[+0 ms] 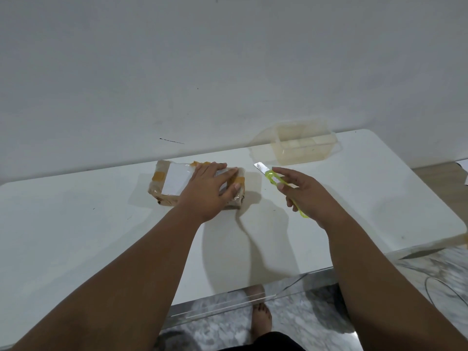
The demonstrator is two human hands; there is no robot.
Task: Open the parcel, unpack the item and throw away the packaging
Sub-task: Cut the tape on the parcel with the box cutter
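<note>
White table (76, 224) against plain wall | left hand (210, 188) spread flat on taped parcel (172, 183) | right hand (311, 196) pinching green utility knife (274, 179) | clear tub (304, 144), seemingly empty, behind

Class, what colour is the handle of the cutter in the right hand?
Bright yellow-green cutter, seen in the head view.

The left hand (211, 191) covers the right part of the parcel (174, 184) and its label. The desk (76, 224) runs past the left edge.
</note>
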